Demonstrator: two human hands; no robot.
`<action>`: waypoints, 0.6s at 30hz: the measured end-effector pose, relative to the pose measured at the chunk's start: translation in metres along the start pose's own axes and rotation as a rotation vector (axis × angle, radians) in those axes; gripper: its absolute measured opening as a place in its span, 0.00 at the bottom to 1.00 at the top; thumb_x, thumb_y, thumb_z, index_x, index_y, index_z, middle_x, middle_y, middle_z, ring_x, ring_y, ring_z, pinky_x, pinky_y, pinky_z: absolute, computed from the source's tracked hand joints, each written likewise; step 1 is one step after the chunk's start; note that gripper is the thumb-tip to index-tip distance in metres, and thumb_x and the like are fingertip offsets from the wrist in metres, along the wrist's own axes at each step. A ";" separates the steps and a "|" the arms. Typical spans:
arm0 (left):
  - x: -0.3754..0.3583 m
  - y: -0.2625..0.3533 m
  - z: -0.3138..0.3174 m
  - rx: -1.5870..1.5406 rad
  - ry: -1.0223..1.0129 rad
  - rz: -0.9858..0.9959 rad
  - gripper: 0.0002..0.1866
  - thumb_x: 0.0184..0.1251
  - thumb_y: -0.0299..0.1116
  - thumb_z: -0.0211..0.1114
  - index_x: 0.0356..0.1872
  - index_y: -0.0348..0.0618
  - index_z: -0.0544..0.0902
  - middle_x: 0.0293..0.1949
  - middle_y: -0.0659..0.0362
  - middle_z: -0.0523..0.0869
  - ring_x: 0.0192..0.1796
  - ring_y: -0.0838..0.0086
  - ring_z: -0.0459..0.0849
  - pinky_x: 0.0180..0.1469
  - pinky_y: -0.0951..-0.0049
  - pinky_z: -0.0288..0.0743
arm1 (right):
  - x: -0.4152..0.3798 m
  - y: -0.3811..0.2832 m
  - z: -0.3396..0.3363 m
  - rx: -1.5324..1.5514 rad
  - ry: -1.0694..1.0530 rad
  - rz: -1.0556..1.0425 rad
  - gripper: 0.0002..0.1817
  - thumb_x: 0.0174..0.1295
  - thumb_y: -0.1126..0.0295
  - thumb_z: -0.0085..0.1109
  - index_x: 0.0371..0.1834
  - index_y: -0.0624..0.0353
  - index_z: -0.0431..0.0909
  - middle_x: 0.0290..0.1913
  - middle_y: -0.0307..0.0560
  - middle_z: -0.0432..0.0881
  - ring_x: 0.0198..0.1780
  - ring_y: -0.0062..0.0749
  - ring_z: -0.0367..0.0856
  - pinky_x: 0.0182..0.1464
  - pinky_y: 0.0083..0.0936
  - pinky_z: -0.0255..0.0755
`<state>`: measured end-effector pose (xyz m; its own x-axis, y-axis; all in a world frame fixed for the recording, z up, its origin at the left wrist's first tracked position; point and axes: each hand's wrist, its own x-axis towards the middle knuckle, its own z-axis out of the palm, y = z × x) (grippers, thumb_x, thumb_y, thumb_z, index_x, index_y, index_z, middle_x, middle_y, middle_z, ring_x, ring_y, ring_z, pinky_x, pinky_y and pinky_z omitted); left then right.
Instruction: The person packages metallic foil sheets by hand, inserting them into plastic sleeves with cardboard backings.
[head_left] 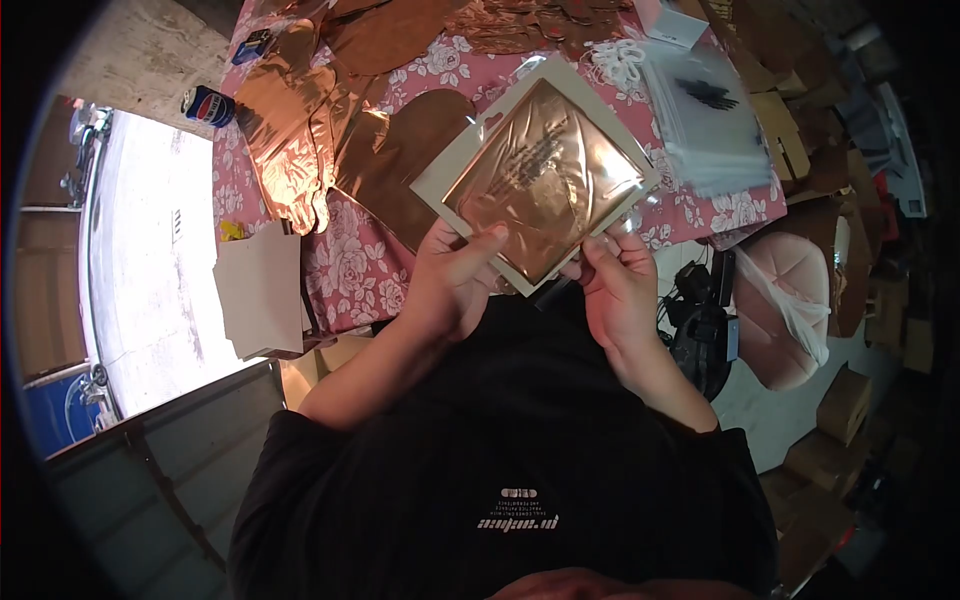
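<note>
Both hands grip a flat square packet (545,180) by its lower edges, tilted cornerwise over the near side of the table. It has a pale card border around a folded, shiny gold foil sheet under wrinkled clear film, with dark marks in the middle. My left hand (465,270) is closed on the lower left edge, thumb on the front. My right hand (617,275) pinches the lower right edge, with clear plastic by the fingers. Behind the packet lies a flat, rounded copper foil piece (400,160), partly hidden. More copper foil pieces (290,130) lie to its left.
A pink flowered cloth covers the table (345,260). Clear plastic bags (700,130) and white cord (617,65) lie at the right. A blue can (208,106) stands at the left, near pale card (260,285). A pink padded stool (785,310) stands at right.
</note>
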<state>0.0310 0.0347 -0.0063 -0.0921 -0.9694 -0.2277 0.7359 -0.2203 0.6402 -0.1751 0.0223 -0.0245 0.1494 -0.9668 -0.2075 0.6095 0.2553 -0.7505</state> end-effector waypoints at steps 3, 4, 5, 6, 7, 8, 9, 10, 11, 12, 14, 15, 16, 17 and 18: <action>0.001 0.015 -0.014 -0.005 0.218 0.028 0.22 0.81 0.26 0.63 0.72 0.37 0.77 0.67 0.50 0.85 0.70 0.59 0.84 0.74 0.53 0.78 | 0.001 -0.003 -0.011 0.002 -0.052 -0.023 0.12 0.78 0.80 0.60 0.59 0.56 0.84 0.48 0.37 0.89 0.48 0.25 0.91 0.51 0.36 0.91; 0.000 0.030 -0.018 -0.149 0.084 0.006 0.23 0.82 0.30 0.63 0.73 0.36 0.76 0.66 0.48 0.85 0.68 0.57 0.84 0.72 0.54 0.79 | 0.001 -0.007 -0.015 0.001 -0.055 -0.023 0.12 0.78 0.80 0.60 0.59 0.56 0.84 0.48 0.37 0.89 0.48 0.25 0.91 0.51 0.36 0.91; 0.003 0.046 -0.022 -0.087 0.110 0.027 0.23 0.83 0.31 0.61 0.74 0.36 0.75 0.66 0.48 0.85 0.67 0.58 0.86 0.69 0.55 0.81 | 0.001 -0.011 -0.021 -0.066 -0.083 -0.007 0.12 0.77 0.80 0.61 0.58 0.56 0.84 0.46 0.37 0.89 0.47 0.24 0.90 0.50 0.37 0.92; 0.007 0.062 -0.022 -0.027 0.139 0.049 0.23 0.84 0.32 0.58 0.75 0.36 0.74 0.65 0.48 0.86 0.65 0.59 0.87 0.67 0.57 0.83 | 0.000 -0.015 -0.026 -0.133 -0.113 0.012 0.11 0.76 0.81 0.61 0.57 0.57 0.84 0.45 0.36 0.88 0.46 0.23 0.90 0.49 0.37 0.92; 0.010 0.076 -0.028 -0.029 0.146 0.054 0.23 0.84 0.32 0.58 0.75 0.36 0.74 0.65 0.48 0.86 0.65 0.59 0.87 0.67 0.57 0.83 | 0.000 -0.018 -0.029 -0.134 -0.119 0.019 0.11 0.76 0.81 0.61 0.57 0.57 0.84 0.45 0.36 0.88 0.46 0.23 0.90 0.49 0.37 0.92; 0.012 0.089 -0.035 0.131 0.069 0.007 0.22 0.84 0.31 0.59 0.74 0.36 0.77 0.61 0.51 0.88 0.60 0.63 0.89 0.62 0.62 0.84 | -0.002 -0.019 -0.033 -0.113 -0.142 0.037 0.11 0.76 0.81 0.62 0.56 0.58 0.84 0.45 0.36 0.88 0.46 0.23 0.89 0.51 0.34 0.89; 0.012 0.095 -0.039 0.292 -0.009 -0.042 0.21 0.84 0.30 0.60 0.73 0.37 0.79 0.58 0.53 0.90 0.56 0.68 0.90 0.58 0.66 0.85 | -0.004 -0.020 -0.036 -0.091 -0.163 0.053 0.11 0.75 0.82 0.62 0.56 0.59 0.84 0.45 0.37 0.88 0.46 0.23 0.87 0.53 0.31 0.85; 0.011 0.093 -0.043 0.290 -0.003 -0.040 0.21 0.84 0.30 0.60 0.73 0.37 0.79 0.58 0.53 0.90 0.56 0.68 0.90 0.58 0.66 0.85 | -0.005 -0.022 -0.039 -0.070 -0.183 0.067 0.10 0.75 0.82 0.62 0.55 0.60 0.84 0.45 0.37 0.88 0.46 0.23 0.86 0.55 0.27 0.82; 0.011 0.089 -0.047 0.509 -0.001 -0.035 0.18 0.84 0.30 0.62 0.69 0.37 0.82 0.53 0.56 0.91 0.51 0.72 0.90 0.55 0.71 0.84 | -0.007 -0.024 -0.042 -0.079 -0.126 0.121 0.09 0.76 0.81 0.61 0.55 0.61 0.83 0.45 0.38 0.88 0.50 0.23 0.86 0.58 0.25 0.77; 0.012 0.085 -0.044 0.728 -0.001 -0.032 0.16 0.83 0.29 0.64 0.66 0.37 0.84 0.49 0.59 0.93 0.46 0.77 0.90 0.51 0.75 0.83 | -0.007 -0.026 -0.036 -0.080 -0.125 0.122 0.09 0.76 0.81 0.61 0.55 0.61 0.83 0.45 0.38 0.88 0.50 0.23 0.86 0.58 0.25 0.77; 0.008 0.072 -0.034 0.688 0.050 0.007 0.11 0.81 0.28 0.67 0.58 0.37 0.88 0.43 0.63 0.92 0.40 0.84 0.85 0.45 0.79 0.78 | -0.004 -0.033 -0.024 -0.090 -0.104 0.134 0.07 0.78 0.79 0.60 0.54 0.60 0.82 0.46 0.39 0.88 0.50 0.23 0.86 0.58 0.26 0.78; 0.006 0.067 -0.033 0.589 0.061 0.016 0.11 0.81 0.28 0.67 0.57 0.37 0.88 0.44 0.63 0.92 0.39 0.84 0.84 0.43 0.79 0.77 | -0.004 -0.035 -0.015 -0.095 -0.067 0.116 0.05 0.79 0.77 0.60 0.52 0.59 0.82 0.46 0.39 0.89 0.49 0.22 0.86 0.57 0.24 0.77; 0.005 0.062 -0.033 0.491 0.072 0.026 0.10 0.81 0.28 0.67 0.56 0.37 0.88 0.44 0.62 0.92 0.39 0.85 0.83 0.42 0.79 0.77 | -0.004 -0.035 -0.018 -0.095 -0.066 0.115 0.05 0.79 0.77 0.60 0.52 0.59 0.82 0.46 0.39 0.89 0.49 0.22 0.86 0.57 0.24 0.77; 0.002 0.059 -0.036 0.472 0.087 0.042 0.09 0.81 0.28 0.68 0.56 0.37 0.88 0.43 0.62 0.92 0.38 0.84 0.83 0.42 0.79 0.77 | -0.003 -0.036 -0.022 -0.125 -0.078 0.097 0.04 0.79 0.77 0.60 0.51 0.59 0.83 0.47 0.39 0.89 0.48 0.22 0.86 0.55 0.24 0.78; 0.002 0.058 -0.037 0.470 0.090 0.042 0.09 0.81 0.28 0.68 0.56 0.37 0.88 0.43 0.62 0.92 0.38 0.84 0.83 0.42 0.79 0.77 | -0.003 -0.036 -0.023 -0.155 -0.091 0.080 0.03 0.79 0.76 0.61 0.50 0.59 0.83 0.47 0.39 0.90 0.47 0.22 0.87 0.52 0.23 0.79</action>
<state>0.0987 0.0242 0.0031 0.0053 -0.9699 -0.2436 0.3530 -0.2261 0.9079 -0.2158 0.0165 -0.0111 0.2667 -0.9387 -0.2184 0.4665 0.3241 -0.8230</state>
